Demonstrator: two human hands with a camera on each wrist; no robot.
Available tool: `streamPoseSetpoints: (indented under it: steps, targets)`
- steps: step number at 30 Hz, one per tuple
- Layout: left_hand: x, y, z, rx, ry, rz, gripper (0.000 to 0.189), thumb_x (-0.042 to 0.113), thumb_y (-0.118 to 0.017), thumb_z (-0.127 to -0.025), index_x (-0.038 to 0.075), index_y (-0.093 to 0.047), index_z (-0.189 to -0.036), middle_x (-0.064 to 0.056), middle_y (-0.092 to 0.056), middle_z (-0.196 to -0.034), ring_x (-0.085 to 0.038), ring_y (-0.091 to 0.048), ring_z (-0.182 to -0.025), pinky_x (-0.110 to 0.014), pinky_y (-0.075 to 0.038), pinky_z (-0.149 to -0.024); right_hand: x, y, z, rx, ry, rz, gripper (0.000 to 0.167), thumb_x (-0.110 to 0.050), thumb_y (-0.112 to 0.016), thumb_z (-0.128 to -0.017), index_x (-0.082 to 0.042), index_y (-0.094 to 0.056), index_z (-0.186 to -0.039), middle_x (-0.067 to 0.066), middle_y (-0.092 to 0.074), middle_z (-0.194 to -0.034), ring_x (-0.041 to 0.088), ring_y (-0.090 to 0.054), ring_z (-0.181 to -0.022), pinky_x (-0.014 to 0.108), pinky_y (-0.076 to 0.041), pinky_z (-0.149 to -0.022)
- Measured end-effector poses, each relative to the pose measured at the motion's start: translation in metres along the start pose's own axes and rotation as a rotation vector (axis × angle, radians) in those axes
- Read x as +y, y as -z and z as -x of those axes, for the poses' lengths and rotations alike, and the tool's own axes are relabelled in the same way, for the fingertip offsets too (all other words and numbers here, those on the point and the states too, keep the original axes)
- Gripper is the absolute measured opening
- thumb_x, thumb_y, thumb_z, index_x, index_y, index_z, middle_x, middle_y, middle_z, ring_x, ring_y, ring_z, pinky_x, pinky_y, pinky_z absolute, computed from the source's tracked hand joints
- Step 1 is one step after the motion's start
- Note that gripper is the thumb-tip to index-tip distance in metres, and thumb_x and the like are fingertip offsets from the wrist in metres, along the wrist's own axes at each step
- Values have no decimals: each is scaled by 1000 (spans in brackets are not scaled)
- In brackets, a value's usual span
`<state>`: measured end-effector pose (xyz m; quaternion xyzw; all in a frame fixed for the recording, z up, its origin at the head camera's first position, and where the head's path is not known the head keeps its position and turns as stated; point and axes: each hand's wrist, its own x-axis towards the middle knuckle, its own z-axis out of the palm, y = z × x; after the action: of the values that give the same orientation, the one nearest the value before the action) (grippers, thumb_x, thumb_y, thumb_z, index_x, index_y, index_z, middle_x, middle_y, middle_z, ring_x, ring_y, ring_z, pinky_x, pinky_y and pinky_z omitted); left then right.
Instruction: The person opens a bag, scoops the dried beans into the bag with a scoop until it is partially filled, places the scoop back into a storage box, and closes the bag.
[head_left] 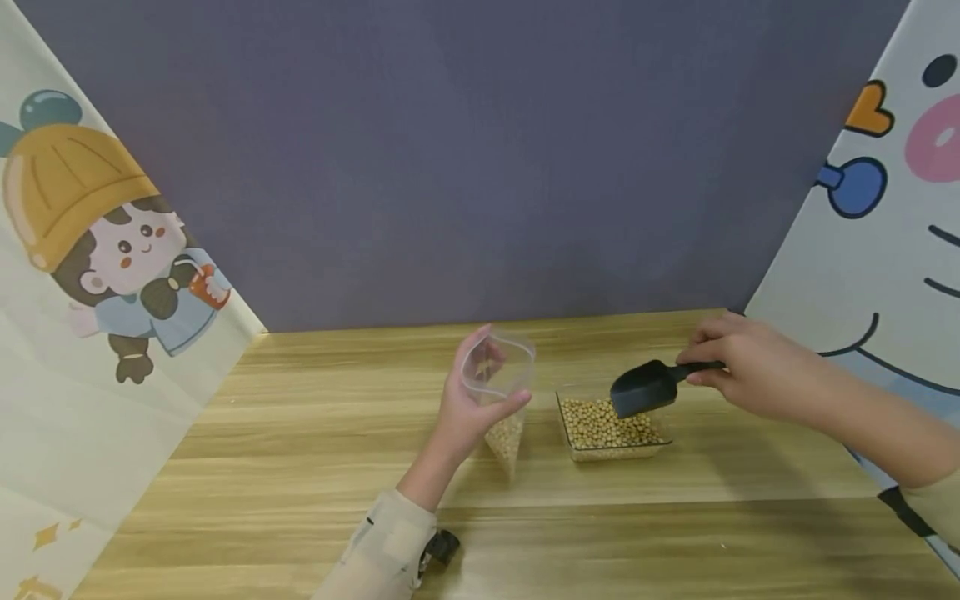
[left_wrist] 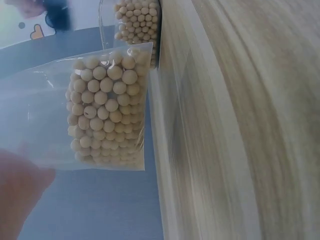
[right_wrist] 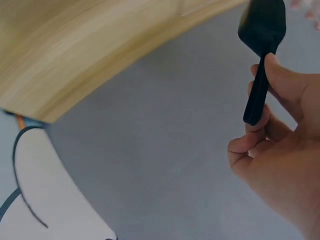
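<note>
My left hand [head_left: 467, 408] holds a clear plastic bag [head_left: 504, 433] upright near its open mouth, thumb on the near side. Round pale beans fill the lower part of the bag [left_wrist: 105, 107], as the left wrist view shows. With thumb and fingers, my right hand [head_left: 746, 362] grips the handle of a black scoop [head_left: 645, 389]. The scoop is tilted above a clear rectangular container [head_left: 622, 454] of yellowish soybeans [head_left: 603, 422]. In the right wrist view the scoop [right_wrist: 262, 25] shows from one side; whether it carries beans is hidden.
Bag and container are over a wood-grain table [head_left: 300, 450]. A grey-blue panel [head_left: 480, 167] stands behind it, with cartoon-printed panels [head_left: 45, 417] at left and right. A small black device [head_left: 441, 547] is by the left sleeve.
</note>
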<state>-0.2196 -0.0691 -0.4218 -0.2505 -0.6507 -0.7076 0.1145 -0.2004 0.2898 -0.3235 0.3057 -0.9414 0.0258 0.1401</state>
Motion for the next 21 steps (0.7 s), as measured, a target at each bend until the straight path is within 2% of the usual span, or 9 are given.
streamPoseSetpoints:
  steps: [4,10,14,21]
  targets:
    - [1,3,2,8,6,-4,98,7,-90,-76,10,-40,-160,-2,-54,-132,-20,-56,-125,-56,-41,-126,11,-9,0,-42,67,105,20,-12,-92,-77,-15,-84,-95,-2,-67,-94,20,-59,-85,34,-50,-61]
    - [1,6,3,2,15,-21,96,7,-90,-77,11,-41,-160,-3,-54,-132,-20,-55,-125,-56,-40,-127,10,-15,-4,-85,110,226,21,-14,-93,-77,-20,-83,-95,-3,-65,-94,24,-61,-91,33,-43,-61]
    - [1,7,2,0,21,-32,95,7,-89,-78,11,-41,-160,-4,-54,-132,-19,-55,-125,-56,-40,-127,7,-17,-9,-89,118,227,20,-13,-94,-77,-22,-83,-92,-3,-63,-92,22,-58,-89,39,-46,-66]
    - [2,6,1,-5,19,-21,95,7,-89,-78,11,-41,-160,-8,-54,-134,-40,-53,-129,-57,-41,-126,6,-26,-8,-129,92,189,20,-14,-94,-77,-24,-83,-91,-6,-60,-91,19,-53,-88,36,-44,-65]
